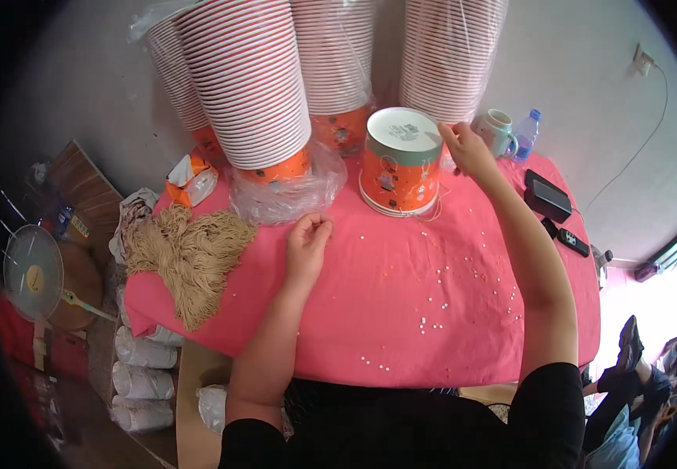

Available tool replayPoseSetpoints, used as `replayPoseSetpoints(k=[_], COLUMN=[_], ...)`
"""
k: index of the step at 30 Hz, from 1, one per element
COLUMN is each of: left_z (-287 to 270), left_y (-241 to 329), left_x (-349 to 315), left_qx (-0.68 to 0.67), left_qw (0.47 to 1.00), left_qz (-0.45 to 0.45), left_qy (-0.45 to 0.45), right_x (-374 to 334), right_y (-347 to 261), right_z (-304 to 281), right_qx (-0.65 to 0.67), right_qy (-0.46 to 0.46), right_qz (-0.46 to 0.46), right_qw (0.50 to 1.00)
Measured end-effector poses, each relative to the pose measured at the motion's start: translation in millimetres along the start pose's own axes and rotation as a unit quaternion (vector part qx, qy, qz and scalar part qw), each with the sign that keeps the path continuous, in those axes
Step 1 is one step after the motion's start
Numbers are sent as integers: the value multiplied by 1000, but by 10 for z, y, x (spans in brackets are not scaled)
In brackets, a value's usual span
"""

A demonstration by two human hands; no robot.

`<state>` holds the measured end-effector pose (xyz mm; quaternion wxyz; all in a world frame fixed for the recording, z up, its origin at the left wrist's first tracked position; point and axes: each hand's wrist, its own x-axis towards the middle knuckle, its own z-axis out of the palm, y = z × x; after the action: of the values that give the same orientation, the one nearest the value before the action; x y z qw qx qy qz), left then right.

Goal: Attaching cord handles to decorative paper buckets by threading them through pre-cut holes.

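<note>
Cup stacks point(248, 86) behind upturned tub point(401, 160); twine bundle point(190, 254) left.

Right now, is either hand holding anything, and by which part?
The right hand touches the upturned orange paper bucket at its top rim. The left hand pinches something too small to identify.

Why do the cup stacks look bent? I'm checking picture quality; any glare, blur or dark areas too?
Head view: fisheye bends the cup stacks outward toward the rim; corners fall into black vignette; daylight blows out the lower right edge; plastic wrap shows pale sheen; the left hand, right hand and upturned tub on the pink cloth are sharp.
</note>
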<state>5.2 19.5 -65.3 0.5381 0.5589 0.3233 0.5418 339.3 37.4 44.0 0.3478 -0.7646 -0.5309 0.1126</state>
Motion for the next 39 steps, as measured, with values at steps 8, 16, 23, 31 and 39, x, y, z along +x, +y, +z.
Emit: replayPoseSetpoints(k=[8,16,23,31,39], left_z=[10,-59,-21,-22,-29], left_y=[-40,-10,-9,38,20], left_x=[-36,-19,-4,-28,-17], left_qx=[-25,-25,-46,-47,-46], left_qw=[999,999,998,998,998], left_qz=[-1,-6,-2,0,22], left_qy=[-47,-36,-31,-34,-38], right_x=[-159,-1,371,217,347], right_y=[-1230,-2925,-3412,-3542,-3568], right_z=[-296,-260,-157,-492,-468], right_qx=[-114,-164,-83,-130,-108], right_qy=[207,151,225,82,119], right_qz=[-341,-472,-555,-504,-499], right_qw=[910,853,797,850,852])
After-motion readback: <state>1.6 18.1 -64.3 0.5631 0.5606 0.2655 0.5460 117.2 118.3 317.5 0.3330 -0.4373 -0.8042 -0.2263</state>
